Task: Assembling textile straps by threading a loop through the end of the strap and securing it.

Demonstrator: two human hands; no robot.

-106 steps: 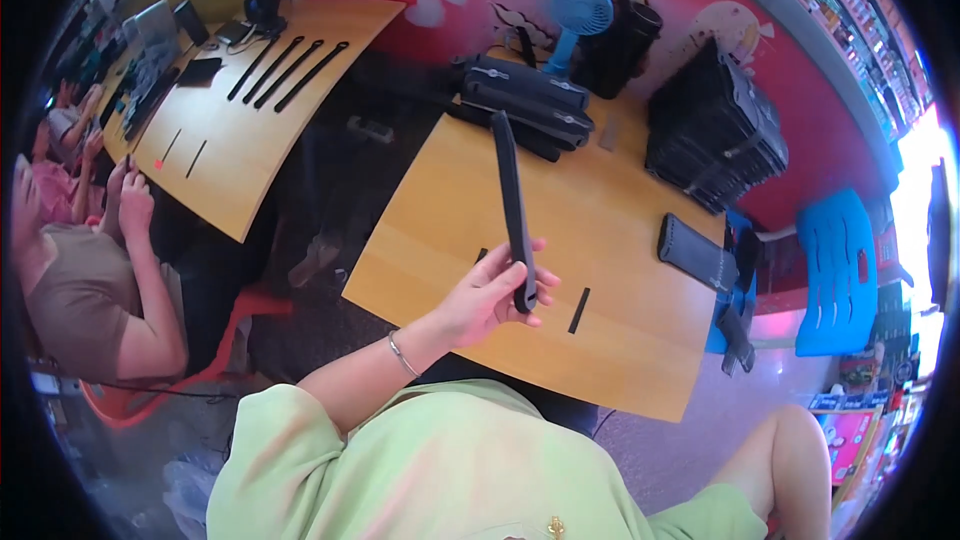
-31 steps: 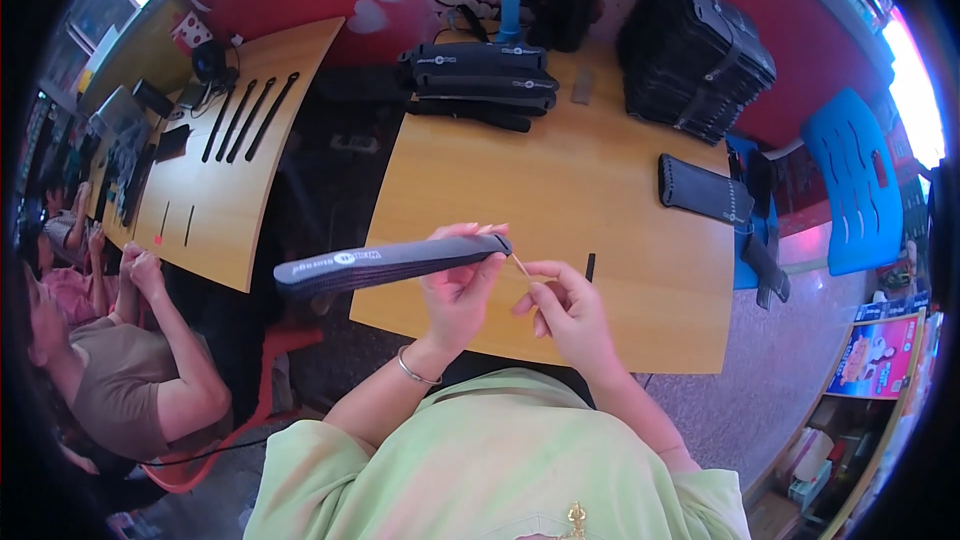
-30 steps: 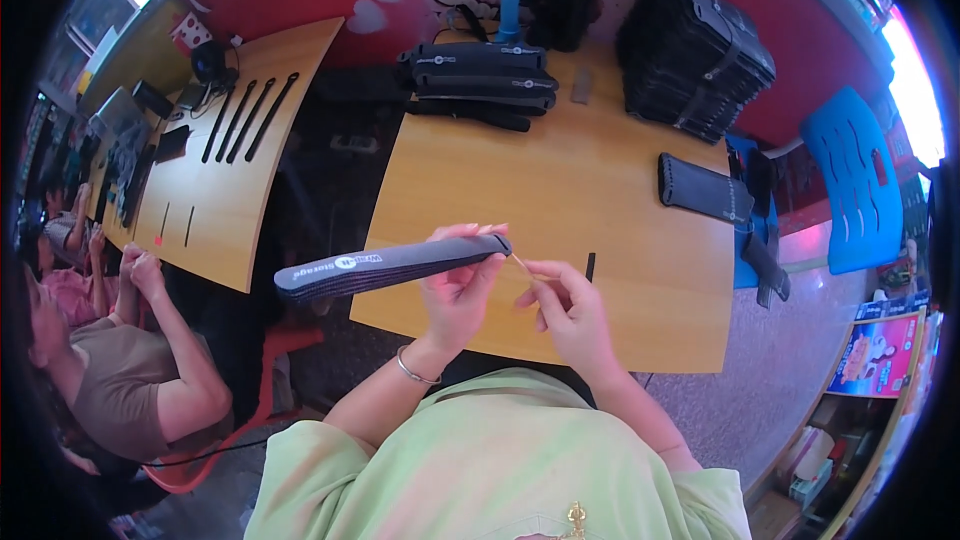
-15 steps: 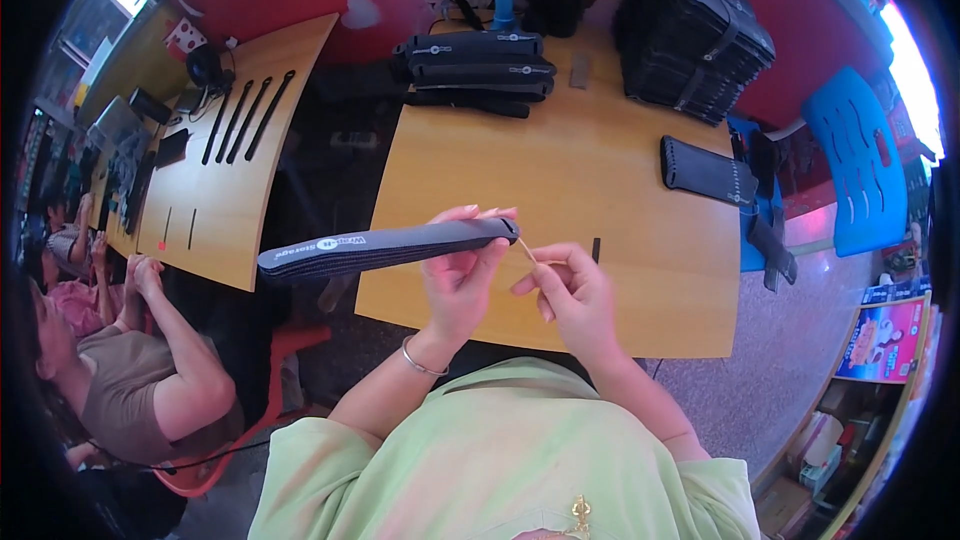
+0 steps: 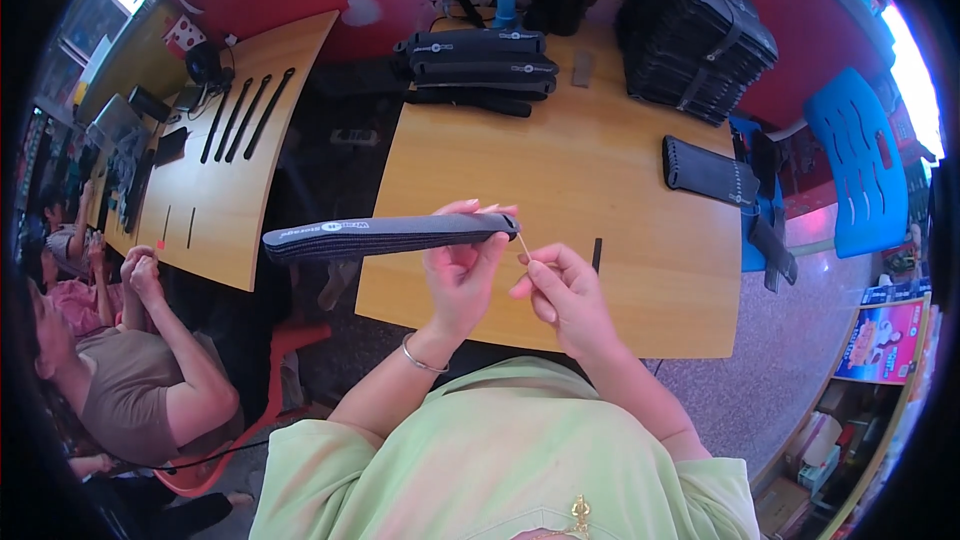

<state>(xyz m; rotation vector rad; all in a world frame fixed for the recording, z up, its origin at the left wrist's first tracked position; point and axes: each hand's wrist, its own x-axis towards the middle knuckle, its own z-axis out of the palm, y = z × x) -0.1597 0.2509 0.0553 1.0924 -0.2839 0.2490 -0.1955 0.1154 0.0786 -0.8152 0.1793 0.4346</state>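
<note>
The left hand (image 5: 460, 275) held a strap bundle (image 5: 380, 234) by its right end; the right hand (image 5: 567, 290) pinched a stick (image 5: 525, 244). Dark pouches (image 5: 475, 72) lay beyond on the surface (image 5: 630, 195).

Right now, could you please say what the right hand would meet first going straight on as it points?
The right hand would likely meet the left hand, near the end of the dark grey bundle it holds; depth is unclear, so the bundle might come first.
</note>
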